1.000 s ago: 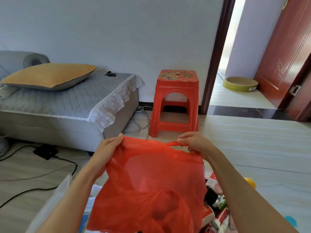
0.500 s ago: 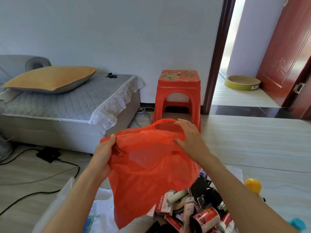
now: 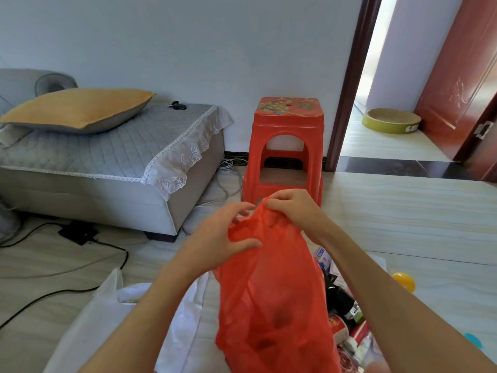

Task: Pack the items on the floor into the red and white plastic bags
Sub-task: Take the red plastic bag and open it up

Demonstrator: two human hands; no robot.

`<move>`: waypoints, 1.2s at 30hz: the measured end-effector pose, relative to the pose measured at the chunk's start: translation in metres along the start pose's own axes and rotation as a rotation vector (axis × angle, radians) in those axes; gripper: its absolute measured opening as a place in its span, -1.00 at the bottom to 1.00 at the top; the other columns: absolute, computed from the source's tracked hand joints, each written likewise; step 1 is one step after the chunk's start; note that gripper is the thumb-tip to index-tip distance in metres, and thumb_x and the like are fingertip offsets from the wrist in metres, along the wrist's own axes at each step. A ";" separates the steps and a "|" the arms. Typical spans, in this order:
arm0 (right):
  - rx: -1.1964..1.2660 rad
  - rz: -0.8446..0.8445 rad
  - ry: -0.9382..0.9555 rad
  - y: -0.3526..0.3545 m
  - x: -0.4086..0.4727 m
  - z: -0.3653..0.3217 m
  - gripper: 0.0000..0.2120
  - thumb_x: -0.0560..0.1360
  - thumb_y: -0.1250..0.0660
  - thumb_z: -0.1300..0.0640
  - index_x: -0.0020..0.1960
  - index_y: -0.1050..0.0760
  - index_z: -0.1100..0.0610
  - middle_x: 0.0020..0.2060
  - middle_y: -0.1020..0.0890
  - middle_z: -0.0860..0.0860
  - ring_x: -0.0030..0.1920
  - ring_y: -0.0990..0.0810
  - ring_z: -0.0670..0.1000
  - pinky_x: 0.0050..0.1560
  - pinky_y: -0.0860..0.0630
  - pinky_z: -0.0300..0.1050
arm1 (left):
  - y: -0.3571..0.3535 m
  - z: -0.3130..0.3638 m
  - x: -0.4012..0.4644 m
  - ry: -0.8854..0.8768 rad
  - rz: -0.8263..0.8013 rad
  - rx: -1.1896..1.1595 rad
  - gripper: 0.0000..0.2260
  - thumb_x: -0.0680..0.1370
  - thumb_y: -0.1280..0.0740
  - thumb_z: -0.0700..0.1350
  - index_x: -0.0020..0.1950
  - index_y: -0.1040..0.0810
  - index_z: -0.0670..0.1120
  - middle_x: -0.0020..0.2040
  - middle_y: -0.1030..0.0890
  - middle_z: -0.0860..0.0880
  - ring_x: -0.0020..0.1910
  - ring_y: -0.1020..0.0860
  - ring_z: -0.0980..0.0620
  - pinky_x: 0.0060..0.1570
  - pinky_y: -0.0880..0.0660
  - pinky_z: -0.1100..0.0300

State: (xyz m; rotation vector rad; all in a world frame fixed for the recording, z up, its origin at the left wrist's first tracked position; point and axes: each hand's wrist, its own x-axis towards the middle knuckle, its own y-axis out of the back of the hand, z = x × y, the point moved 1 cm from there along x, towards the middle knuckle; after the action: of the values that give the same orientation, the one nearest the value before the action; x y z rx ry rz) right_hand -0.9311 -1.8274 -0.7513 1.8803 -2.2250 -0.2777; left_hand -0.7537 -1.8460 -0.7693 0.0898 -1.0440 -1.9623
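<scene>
I hold a thin red plastic bag up in front of me with both hands. My left hand grips its upper left edge between thumb and fingers. My right hand pinches the top of the bag just beside it. The bag hangs down, bunched and narrow, hiding part of the pile behind it. A white plastic bag lies flat on the floor at lower left. Several small items, among them a dark bottle, a red can and small boxes, lie on the floor at lower right.
A red plastic stool stands just beyond my hands. A grey sofa with a yellow cushion is at the left, cables on the floor before it. A yellow ball lies at right. A doorway opens at the back right.
My hands have come close together at the top of the red bag, so the bag that was spread wide now hangs bunched and narrow. The view has tilted slightly.
</scene>
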 end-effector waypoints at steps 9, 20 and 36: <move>-0.224 0.127 -0.023 -0.005 0.003 0.007 -0.70 0.44 -0.39 0.02 0.11 -0.51 0.13 -0.05 -0.58 0.00 -0.02 -0.55 -0.05 0.05 -0.49 -0.19 | -0.020 0.004 0.009 0.206 0.180 0.210 -0.83 0.53 -0.23 -0.10 -0.19 -0.57 -0.09 -0.25 -0.58 -0.10 -0.21 -0.54 -0.08 -0.14 -0.43 0.02; -0.758 0.040 0.140 -0.039 -0.008 0.021 -0.60 0.48 -0.32 0.04 0.27 -0.37 0.11 0.18 -0.46 0.08 0.17 -0.50 0.12 0.17 -0.42 -0.02 | 0.017 -0.023 -0.002 0.728 0.471 -0.258 -0.70 0.42 -0.30 0.03 0.06 -0.58 -0.09 -0.03 -0.62 -0.14 -0.03 -0.58 -0.12 0.01 -0.55 0.02; -0.954 0.396 0.592 -0.017 0.005 0.031 -0.76 0.44 -0.14 0.03 -0.19 -0.56 0.06 0.02 -0.66 0.01 0.13 -0.58 0.08 0.20 -0.38 0.22 | 0.038 -0.013 -0.007 0.627 0.373 -0.512 -0.80 0.56 -0.20 -0.13 -0.17 -0.60 -0.10 -0.18 -0.59 -0.11 -0.17 -0.51 -0.02 -0.06 -0.44 0.09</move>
State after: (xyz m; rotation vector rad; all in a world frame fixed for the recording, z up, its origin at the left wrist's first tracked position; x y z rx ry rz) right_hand -0.9244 -1.8346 -0.7860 0.8472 -1.5562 -0.5084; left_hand -0.7183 -1.8586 -0.7532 0.1958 -0.1263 -1.6328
